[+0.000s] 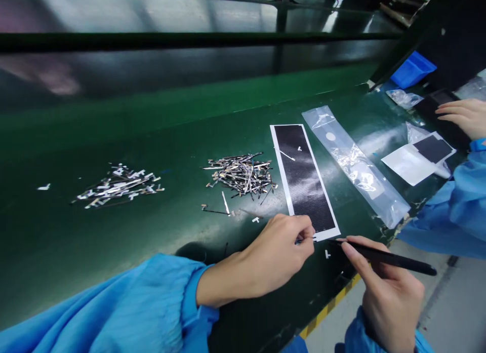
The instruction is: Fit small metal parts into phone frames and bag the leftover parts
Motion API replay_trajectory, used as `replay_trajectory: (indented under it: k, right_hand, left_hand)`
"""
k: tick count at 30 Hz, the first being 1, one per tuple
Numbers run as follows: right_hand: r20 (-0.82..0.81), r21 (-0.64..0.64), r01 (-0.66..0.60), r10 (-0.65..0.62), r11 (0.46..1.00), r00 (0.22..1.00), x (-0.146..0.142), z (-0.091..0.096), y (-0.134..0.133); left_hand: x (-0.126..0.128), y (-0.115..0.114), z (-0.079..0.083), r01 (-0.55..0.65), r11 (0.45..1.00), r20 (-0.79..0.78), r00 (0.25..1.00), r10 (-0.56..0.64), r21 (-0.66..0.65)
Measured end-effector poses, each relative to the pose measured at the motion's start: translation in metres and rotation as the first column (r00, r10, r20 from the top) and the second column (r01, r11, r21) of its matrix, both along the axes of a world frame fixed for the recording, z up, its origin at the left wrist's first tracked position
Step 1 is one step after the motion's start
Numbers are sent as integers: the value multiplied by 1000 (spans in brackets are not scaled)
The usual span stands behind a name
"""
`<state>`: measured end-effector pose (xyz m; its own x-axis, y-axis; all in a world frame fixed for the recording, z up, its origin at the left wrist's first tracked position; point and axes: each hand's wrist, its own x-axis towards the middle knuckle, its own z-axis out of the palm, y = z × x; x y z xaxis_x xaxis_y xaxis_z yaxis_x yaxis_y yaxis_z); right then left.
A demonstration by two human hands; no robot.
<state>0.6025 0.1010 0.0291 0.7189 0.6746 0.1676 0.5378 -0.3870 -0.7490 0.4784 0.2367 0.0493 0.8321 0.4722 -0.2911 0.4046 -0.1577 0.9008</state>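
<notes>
My left hand (271, 254) rests on the green bench with its fingers pinched at the near end of a long black strip with a white border (304, 178). What the fingertips hold is too small to make out. My right hand (385, 292) grips black tweezers (383, 257) like a pen, their tip pointing at the strip's near corner, close to my left fingertips. A tiny white T-shaped piece (327, 253) lies on the bench between my hands. Two more small pieces (288, 154) lie on the strip's far half.
A pile of thin metal slivers (243, 174) lies left of the strip, a second pile (117, 186) further left. A clear plastic bag (355, 163) lies right of the strip. Another person's hand (461, 116) and blue sleeve are at right, near a white sheet (408, 164) and blue bin (413, 68).
</notes>
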Motion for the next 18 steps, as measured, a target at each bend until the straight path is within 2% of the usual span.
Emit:
replay_trajectory:
  k: [5, 11, 16, 18]
  right_hand:
    - [-44, 120, 84, -79, 989, 996, -5, 0, 14]
    - [-96, 145, 185, -172, 972, 980, -4, 0, 17]
    - [-132, 158, 173, -153, 972, 979, -8, 1, 17]
    - [-179, 143, 167, -140, 976, 974, -13, 1, 17]
  left_hand:
    - [1, 1, 1, 2, 1000, -13, 1000, -2, 29]
    - [1, 1, -1, 1, 1000, 35, 999, 0, -15]
    - [-4, 5, 2, -140, 987, 66, 987, 145, -84]
    - [-8, 8, 4, -153, 983, 45, 986, 158, -100]
